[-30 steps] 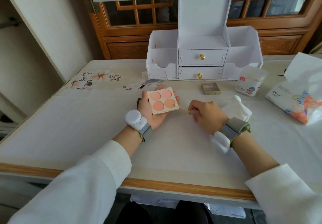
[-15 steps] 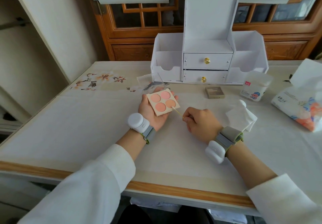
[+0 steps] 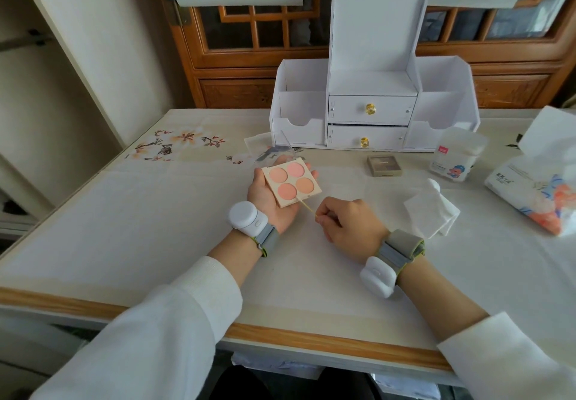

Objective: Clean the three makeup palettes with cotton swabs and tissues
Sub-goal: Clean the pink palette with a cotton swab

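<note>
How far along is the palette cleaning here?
Done: nothing clearly finished, though a crumpled tissue lies out. In hand: the left hand holds the pink four-pan palette while the right hand pinches a cotton swab at its near edge. Left: the small brown palette lies on the table; a third I cannot make out.

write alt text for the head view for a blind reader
A left hand holds a four-pan blush palette while the right hand pinches a cotton swab at its near edge. Beyond on the table: a brown palette, folded tissue, swab box, tissue pack and white drawer organizer.
</note>
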